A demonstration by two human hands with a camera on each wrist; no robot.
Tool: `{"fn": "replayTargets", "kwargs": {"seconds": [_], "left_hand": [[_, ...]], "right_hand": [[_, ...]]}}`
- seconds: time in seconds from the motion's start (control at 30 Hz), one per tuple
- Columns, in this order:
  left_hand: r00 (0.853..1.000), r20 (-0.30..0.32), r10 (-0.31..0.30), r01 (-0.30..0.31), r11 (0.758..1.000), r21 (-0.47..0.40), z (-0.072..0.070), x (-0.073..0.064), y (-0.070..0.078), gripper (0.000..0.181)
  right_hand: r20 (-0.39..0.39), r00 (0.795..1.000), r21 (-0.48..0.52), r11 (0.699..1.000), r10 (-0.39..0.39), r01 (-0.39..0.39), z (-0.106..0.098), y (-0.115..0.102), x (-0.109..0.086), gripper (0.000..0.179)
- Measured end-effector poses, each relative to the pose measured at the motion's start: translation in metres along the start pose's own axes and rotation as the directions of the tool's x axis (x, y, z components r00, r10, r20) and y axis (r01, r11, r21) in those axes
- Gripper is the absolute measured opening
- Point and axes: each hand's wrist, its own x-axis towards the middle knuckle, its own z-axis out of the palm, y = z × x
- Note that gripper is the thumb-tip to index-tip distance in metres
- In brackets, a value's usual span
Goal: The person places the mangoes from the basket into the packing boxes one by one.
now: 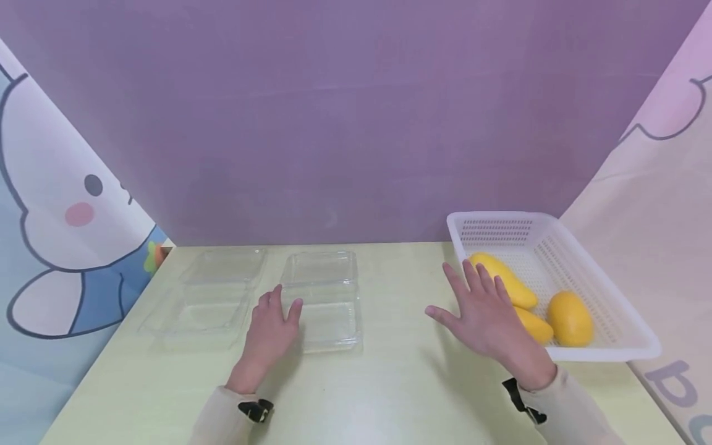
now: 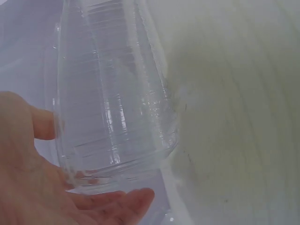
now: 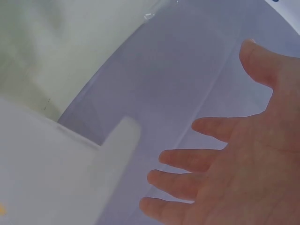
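Observation:
Two clear plastic clamshell boxes lie unfolded on the table, one at the left [image 1: 194, 309] and one nearer the middle [image 1: 330, 324]. My left hand [image 1: 271, 330] hovers between them with its fingers loosely extended and holds nothing. Seen from the left wrist, a clear box [image 2: 112, 93] appears beyond the thumb and fingers. Over at the right, my right hand [image 1: 484, 312] is spread wide, palm down, and overlaps the left side of a white basket [image 1: 606, 266]. Inside the basket are yellow mangoes [image 1: 570, 318], some partly covered by that hand.
A pale yellow table [image 1: 378, 395] carries everything. Behind it rises a purple backdrop [image 1: 356, 123], and printed cloth panels with cartoon figures [image 1: 67, 204] flank both sides. The basket stands at the table's right edge, its perforated walls rising around the mangoes.

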Motion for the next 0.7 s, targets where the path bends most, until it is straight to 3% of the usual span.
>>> {"fn": "replayTargets", "kwargs": {"seconds": [0.7], "left_hand": [[0.991,0.087,-0.097,0.111,0.98,-0.165,-0.008,0.014,-0.014,0.058]], "right_hand": [[0.02,0.997,0.038,0.997,0.068,-0.068,-0.014,0.025,0.002,0.095]]}}
